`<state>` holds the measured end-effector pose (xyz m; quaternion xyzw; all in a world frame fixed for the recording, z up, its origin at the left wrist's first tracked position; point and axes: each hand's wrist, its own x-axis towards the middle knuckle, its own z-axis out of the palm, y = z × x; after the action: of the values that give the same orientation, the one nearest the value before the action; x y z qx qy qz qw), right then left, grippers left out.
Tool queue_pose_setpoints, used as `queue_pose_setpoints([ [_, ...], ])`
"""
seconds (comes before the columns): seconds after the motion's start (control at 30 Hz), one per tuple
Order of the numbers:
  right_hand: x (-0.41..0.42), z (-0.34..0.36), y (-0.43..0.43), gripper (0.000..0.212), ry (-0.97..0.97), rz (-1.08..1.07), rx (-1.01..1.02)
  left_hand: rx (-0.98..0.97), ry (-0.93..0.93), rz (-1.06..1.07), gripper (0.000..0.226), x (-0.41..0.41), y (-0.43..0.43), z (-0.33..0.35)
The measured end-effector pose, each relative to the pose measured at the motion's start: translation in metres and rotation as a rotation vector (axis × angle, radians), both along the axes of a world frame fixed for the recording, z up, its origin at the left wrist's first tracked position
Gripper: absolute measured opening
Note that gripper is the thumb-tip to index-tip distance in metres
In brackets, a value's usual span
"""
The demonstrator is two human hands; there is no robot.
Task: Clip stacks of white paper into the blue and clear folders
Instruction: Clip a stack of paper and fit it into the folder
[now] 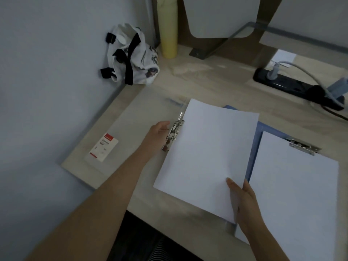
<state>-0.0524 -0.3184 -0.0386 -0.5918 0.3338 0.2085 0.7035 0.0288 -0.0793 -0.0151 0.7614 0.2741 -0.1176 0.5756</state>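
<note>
The left hand (157,134) grips the raised metal clip (176,131) of the clear folder (139,113). The right hand (244,202) pinches a near corner of the loose stack of white paper (205,153), thumb on top, with the stack's left edge at the clip. The clip is best held fully up until the sheets slide in square beneath it, then lowered gently so nothing skews. The blue folder (257,140) beside it on the bench (216,81) already has its paper clipped.

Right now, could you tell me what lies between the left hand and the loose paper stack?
The clear folder's metal clip, in the head view.
</note>
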Motion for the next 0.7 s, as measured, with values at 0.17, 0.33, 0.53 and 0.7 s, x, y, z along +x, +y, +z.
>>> queue_pose_setpoints([
  [0.17, -0.004, -0.003, 0.002, 0.037, -0.007, 0.025, -0.023, -0.033, 0.037, -0.104, 0.042, 0.020, -0.005, 0.006],
  [0.33, -0.007, -0.002, 0.006, 0.037, -0.042, 0.051, -0.051, -0.105, 0.076, -0.100, 0.038, 0.031, -0.006, 0.000],
  [0.53, -0.008, -0.006, 0.005, 0.041, -0.037, 0.042, -0.039, -0.132, 0.090, -0.075, 0.024, 0.029, -0.003, -0.001],
  [0.7, -0.006, -0.009, 0.005, 0.041, -0.041, 0.039, -0.062, -0.083, 0.134, -0.143, 0.041, 0.032, -0.004, 0.004],
])
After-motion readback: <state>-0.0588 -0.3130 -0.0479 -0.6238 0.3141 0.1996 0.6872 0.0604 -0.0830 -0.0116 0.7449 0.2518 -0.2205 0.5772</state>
